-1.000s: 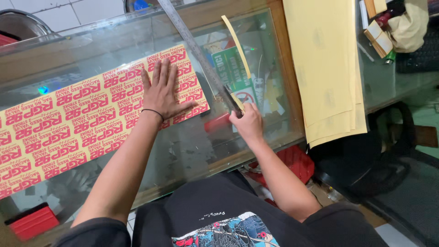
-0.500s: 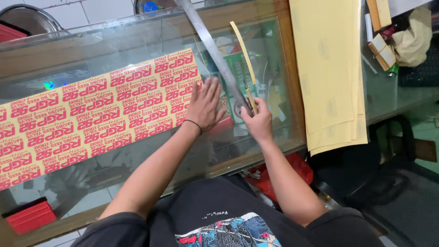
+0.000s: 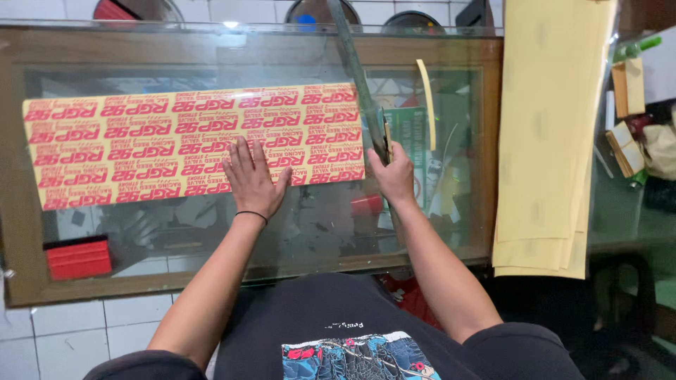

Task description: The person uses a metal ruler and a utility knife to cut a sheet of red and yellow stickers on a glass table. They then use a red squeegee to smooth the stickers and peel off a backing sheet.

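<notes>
Glass tops a wooden-framed counter, with white tiles behind and below it. On the glass lies a long yellow sticker sheet printed with rows of red lettering, reaching from near the counter's left edge to past its middle. The left hand rests flat on the sheet's lower edge, fingers spread, gripping nothing. The right hand sits at the sheet's right end with its fingers closed around the near end of a long metal ruler, which slants up to the counter's far edge; whether it also holds a blade cannot be told. A thin curled yellow strip stands just right of the ruler, apart from the sheet, so one trim along that end looks done, while the sheet itself is still whole, its rows uncut. Plain yellow sheets lie stacked along the counter's right edge. Inside the counter, under the glass, sit a red box at the near left corner and a green sign at the right; other contents are unclear.
</notes>
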